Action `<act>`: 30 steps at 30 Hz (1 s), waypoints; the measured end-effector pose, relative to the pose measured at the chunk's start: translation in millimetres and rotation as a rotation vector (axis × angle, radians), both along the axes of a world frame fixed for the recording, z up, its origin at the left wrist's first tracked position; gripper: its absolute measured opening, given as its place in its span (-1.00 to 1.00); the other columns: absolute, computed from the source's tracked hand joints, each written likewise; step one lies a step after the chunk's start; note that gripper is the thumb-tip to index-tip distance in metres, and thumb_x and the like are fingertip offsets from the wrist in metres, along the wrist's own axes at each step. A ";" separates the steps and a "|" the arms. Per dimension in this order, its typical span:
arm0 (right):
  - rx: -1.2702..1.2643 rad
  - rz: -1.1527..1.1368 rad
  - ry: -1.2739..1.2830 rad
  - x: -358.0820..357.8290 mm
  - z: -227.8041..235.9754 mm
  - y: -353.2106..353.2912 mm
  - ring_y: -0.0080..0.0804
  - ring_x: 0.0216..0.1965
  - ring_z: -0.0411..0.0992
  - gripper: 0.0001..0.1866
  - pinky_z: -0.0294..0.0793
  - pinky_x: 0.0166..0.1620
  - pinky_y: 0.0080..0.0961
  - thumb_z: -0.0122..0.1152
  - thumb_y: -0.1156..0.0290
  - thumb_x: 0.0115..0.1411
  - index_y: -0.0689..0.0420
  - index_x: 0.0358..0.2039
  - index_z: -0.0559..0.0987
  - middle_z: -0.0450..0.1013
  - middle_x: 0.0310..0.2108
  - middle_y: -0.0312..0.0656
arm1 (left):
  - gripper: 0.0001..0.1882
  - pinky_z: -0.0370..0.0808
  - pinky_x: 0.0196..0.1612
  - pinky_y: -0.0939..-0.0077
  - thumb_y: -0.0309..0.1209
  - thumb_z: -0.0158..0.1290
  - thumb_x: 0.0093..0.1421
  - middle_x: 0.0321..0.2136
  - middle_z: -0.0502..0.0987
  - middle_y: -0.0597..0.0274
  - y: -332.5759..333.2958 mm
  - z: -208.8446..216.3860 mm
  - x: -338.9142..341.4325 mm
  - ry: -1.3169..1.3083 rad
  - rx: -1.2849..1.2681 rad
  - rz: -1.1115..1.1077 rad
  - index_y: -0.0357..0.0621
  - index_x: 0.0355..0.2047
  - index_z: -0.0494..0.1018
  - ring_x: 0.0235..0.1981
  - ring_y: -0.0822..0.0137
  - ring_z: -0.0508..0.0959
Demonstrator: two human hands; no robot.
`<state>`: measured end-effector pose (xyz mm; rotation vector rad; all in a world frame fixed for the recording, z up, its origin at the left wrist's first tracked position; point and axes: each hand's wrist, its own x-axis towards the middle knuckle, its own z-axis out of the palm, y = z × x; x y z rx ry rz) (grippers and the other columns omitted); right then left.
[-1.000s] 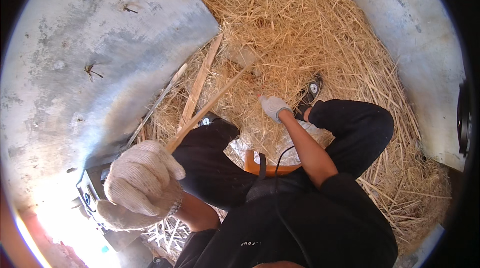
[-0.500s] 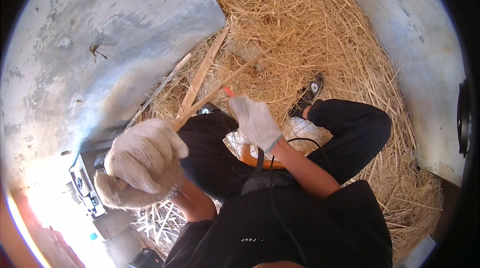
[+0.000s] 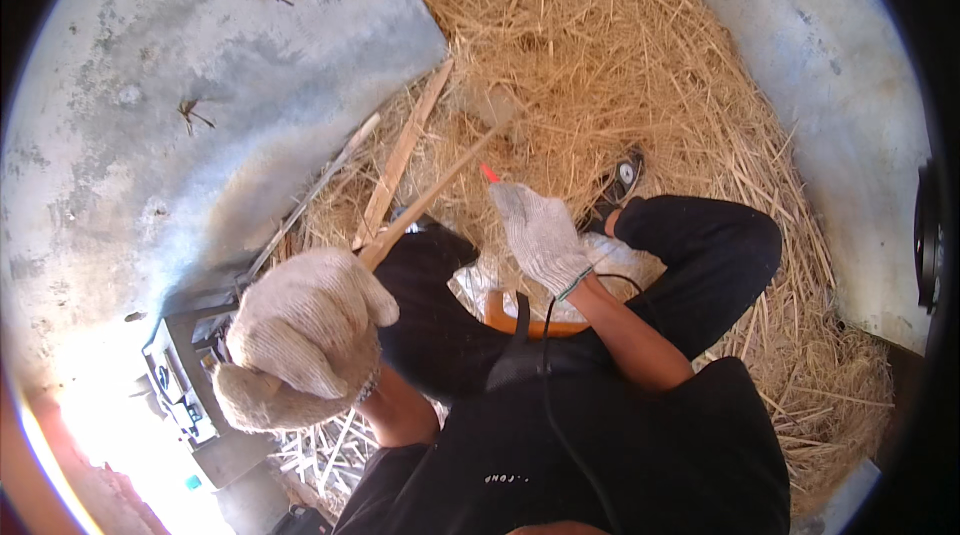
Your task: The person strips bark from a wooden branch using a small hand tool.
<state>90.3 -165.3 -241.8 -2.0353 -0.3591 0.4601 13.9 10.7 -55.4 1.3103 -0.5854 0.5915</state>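
Observation:
My left hand (image 3: pixel 305 340), in a thick off-white knit glove, is closed round the near end of a long, thin wooden strip (image 3: pixel 435 193). The strip slants away to the far right, its tip over the straw-like shavings (image 3: pixel 590 65). My right hand (image 3: pixel 540 235), in a similar glove, is closed on a slim tool whose red end (image 3: pixel 489 173) pokes out past the fingers. The rest of that tool is hidden or too fine to make out. A small gap lies between the red end and the strip.
A flat wooden slat (image 3: pixel 405 155) and a paler stick (image 3: pixel 315 190) lie by the left wall (image 3: pixel 230 65). An orange frame (image 3: pixel 540 328) shows between my legs. A black cord (image 3: pixel 548 345) runs down my front. Grey box-like equipment (image 3: pixel 185 375) stands at the left.
My right hand and the red-ended tool have moved right and slightly up, away from the strip. My left hand has shifted a little right and down with the strip.

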 end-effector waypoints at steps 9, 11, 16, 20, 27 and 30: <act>-0.216 0.012 0.078 22.2 -49.4 0.1 0.21 -0.25 0.58 -0.41 0.52 -0.28 0.00 -0.09 -0.06 0.45 0.27 -0.05 0.61 0.57 -0.32 0.26 | -0.35 0.50 -0.63 0.29 -0.02 -0.30 0.42 -0.83 0.35 0.24 -16.0 5.2 6.6 0.029 -0.051 -0.004 -0.10 -0.71 0.43 -0.83 0.28 0.35; -0.017 -0.055 0.017 20.4 -38.4 2.5 0.21 -0.26 0.58 -0.37 0.53 -0.24 0.00 -0.10 -0.11 0.45 0.27 -0.05 0.62 0.57 -0.30 0.26 | -0.36 0.50 -0.63 0.28 -0.03 -0.31 0.43 -0.83 0.36 0.25 -15.3 6.1 10.0 0.014 -0.002 -0.023 -0.11 -0.69 0.44 -0.83 0.28 0.35; 0.223 0.097 0.160 -14.2 32.4 6.2 0.33 -0.18 0.54 -0.24 0.51 -0.12 0.01 -0.25 -0.23 0.45 0.28 -0.12 0.63 0.57 -0.33 0.27 | -0.39 0.51 -0.62 0.27 -0.04 -0.28 0.44 -0.80 0.40 0.27 -12.7 2.3 11.1 0.014 -0.091 0.007 -0.10 -0.65 0.45 -0.83 0.26 0.35; -0.052 -0.109 0.006 17.8 -67.4 -1.2 0.27 -0.45 0.38 -0.28 0.43 -0.31 -0.10 -0.15 -0.18 0.46 0.36 -0.31 0.56 0.48 -0.51 0.24 | -0.42 0.54 -0.59 0.27 -0.07 -0.25 0.42 -0.79 0.42 0.25 -14.0 7.4 18.9 0.001 0.014 -0.114 -0.11 -0.66 0.45 -0.81 0.26 0.38; 0.208 -0.001 0.153 -5.6 24.0 -3.6 0.34 -0.21 0.52 -0.25 0.52 -0.15 0.01 -0.21 -0.20 0.46 0.34 -0.03 0.60 0.54 -0.34 0.37 | -0.40 0.55 -0.59 0.23 -0.05 -0.23 0.43 -0.77 0.42 0.21 -10.8 2.4 8.6 0.032 -0.110 -0.045 -0.13 -0.66 0.45 -0.77 0.22 0.43; 0.088 0.016 0.128 4.8 -6.6 5.7 0.30 -0.22 0.54 -0.26 0.50 -0.17 0.00 -0.17 -0.19 0.45 0.36 -0.17 0.62 0.53 -0.34 0.37 | -0.33 0.43 -0.68 0.38 0.04 -0.32 0.47 -0.81 0.29 0.34 -15.9 2.5 16.5 -0.016 -0.020 -0.033 -0.03 -0.70 0.39 -0.80 0.33 0.32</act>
